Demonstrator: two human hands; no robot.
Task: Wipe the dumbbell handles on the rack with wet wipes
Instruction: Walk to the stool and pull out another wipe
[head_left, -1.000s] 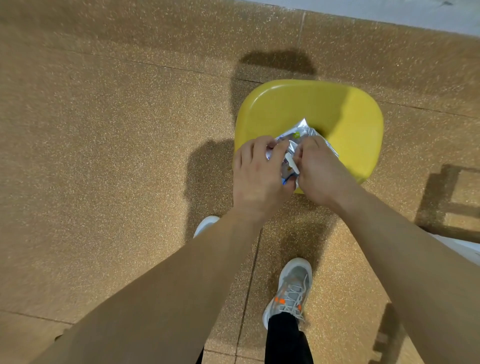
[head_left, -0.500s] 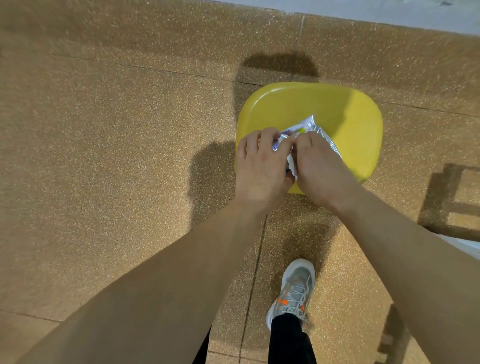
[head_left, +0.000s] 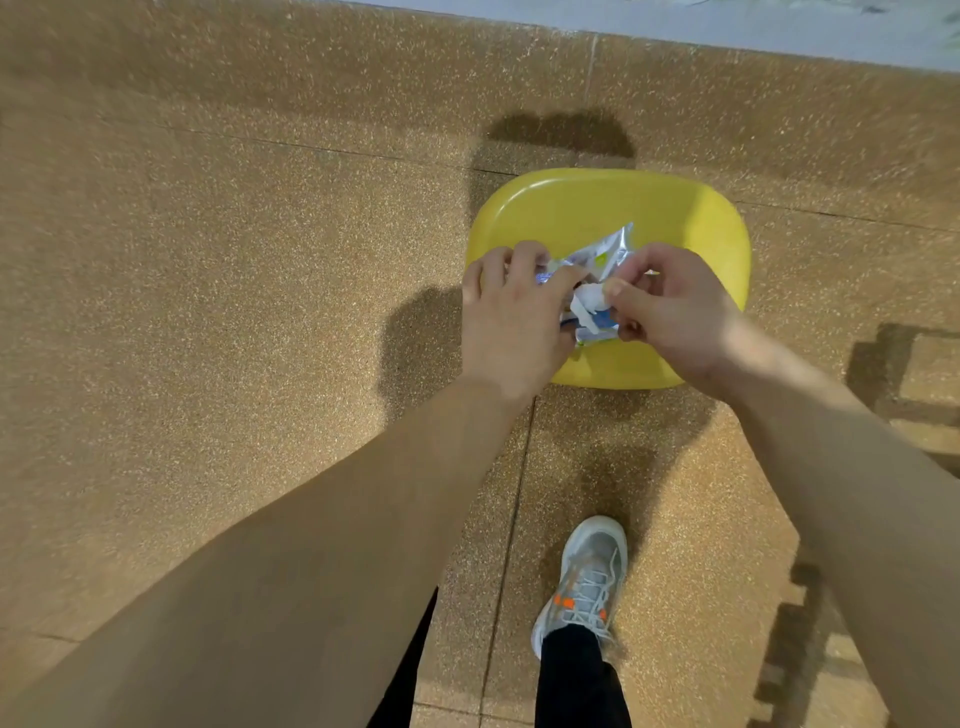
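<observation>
Right hand (head_left: 670, 312) has pulled away, pinching a white wipe (head_left: 587, 302) from the pack (head_left: 608, 249) left hand (head_left: 511, 317) grips, print's too blurry.

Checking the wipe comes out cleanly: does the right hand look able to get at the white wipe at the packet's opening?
Probably yes: the right hand seems to pinch the white wipe between thumb and finger, the left hand grips the packet, and nothing blocks the way.
</observation>
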